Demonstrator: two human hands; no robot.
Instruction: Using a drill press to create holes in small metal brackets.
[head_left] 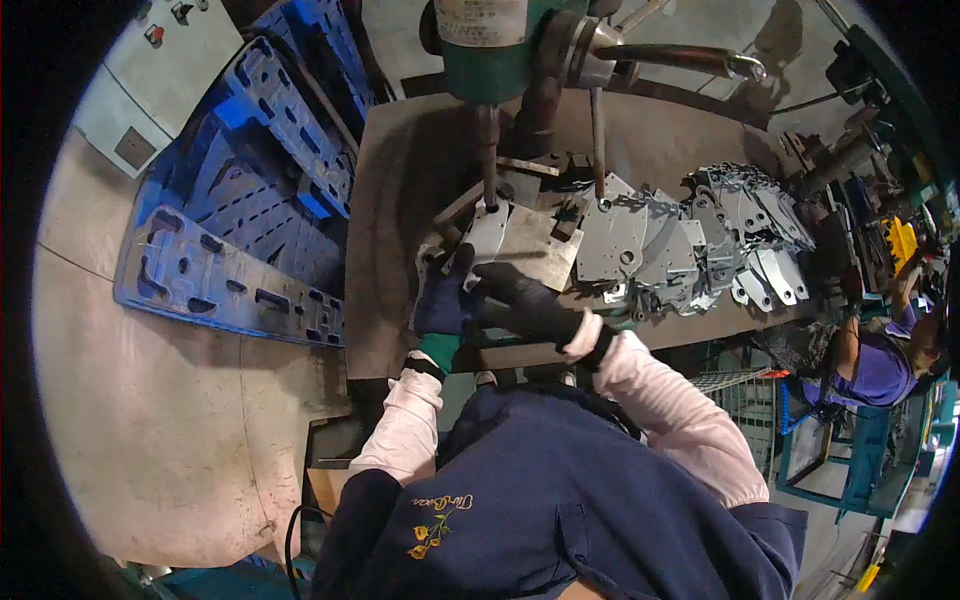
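Observation:
A small grey metal plate (487, 234) lies beneath the spindle (491, 150) of a green drill press (486, 72), its far end right under the tool tip. My left hand (443, 298), in a dark blue glove with a green cuff, grips the plate's near left edge. In a black glove, my right hand (522, 302) reaches in from the right, its fingers closed at the plate's near end. The fingertips of both hands are partly hidden. Just right of the plate is a flat tan-grey block (543, 248).
Cut metal plates (612, 240) lie heaped on the right of the brown worktable (395, 180). The press's lever (690, 60) juts out above. Blue plastic pallets (230, 275) stand at left, beside a pale cabinet (150, 70). A person in purple (878, 370) is at far right.

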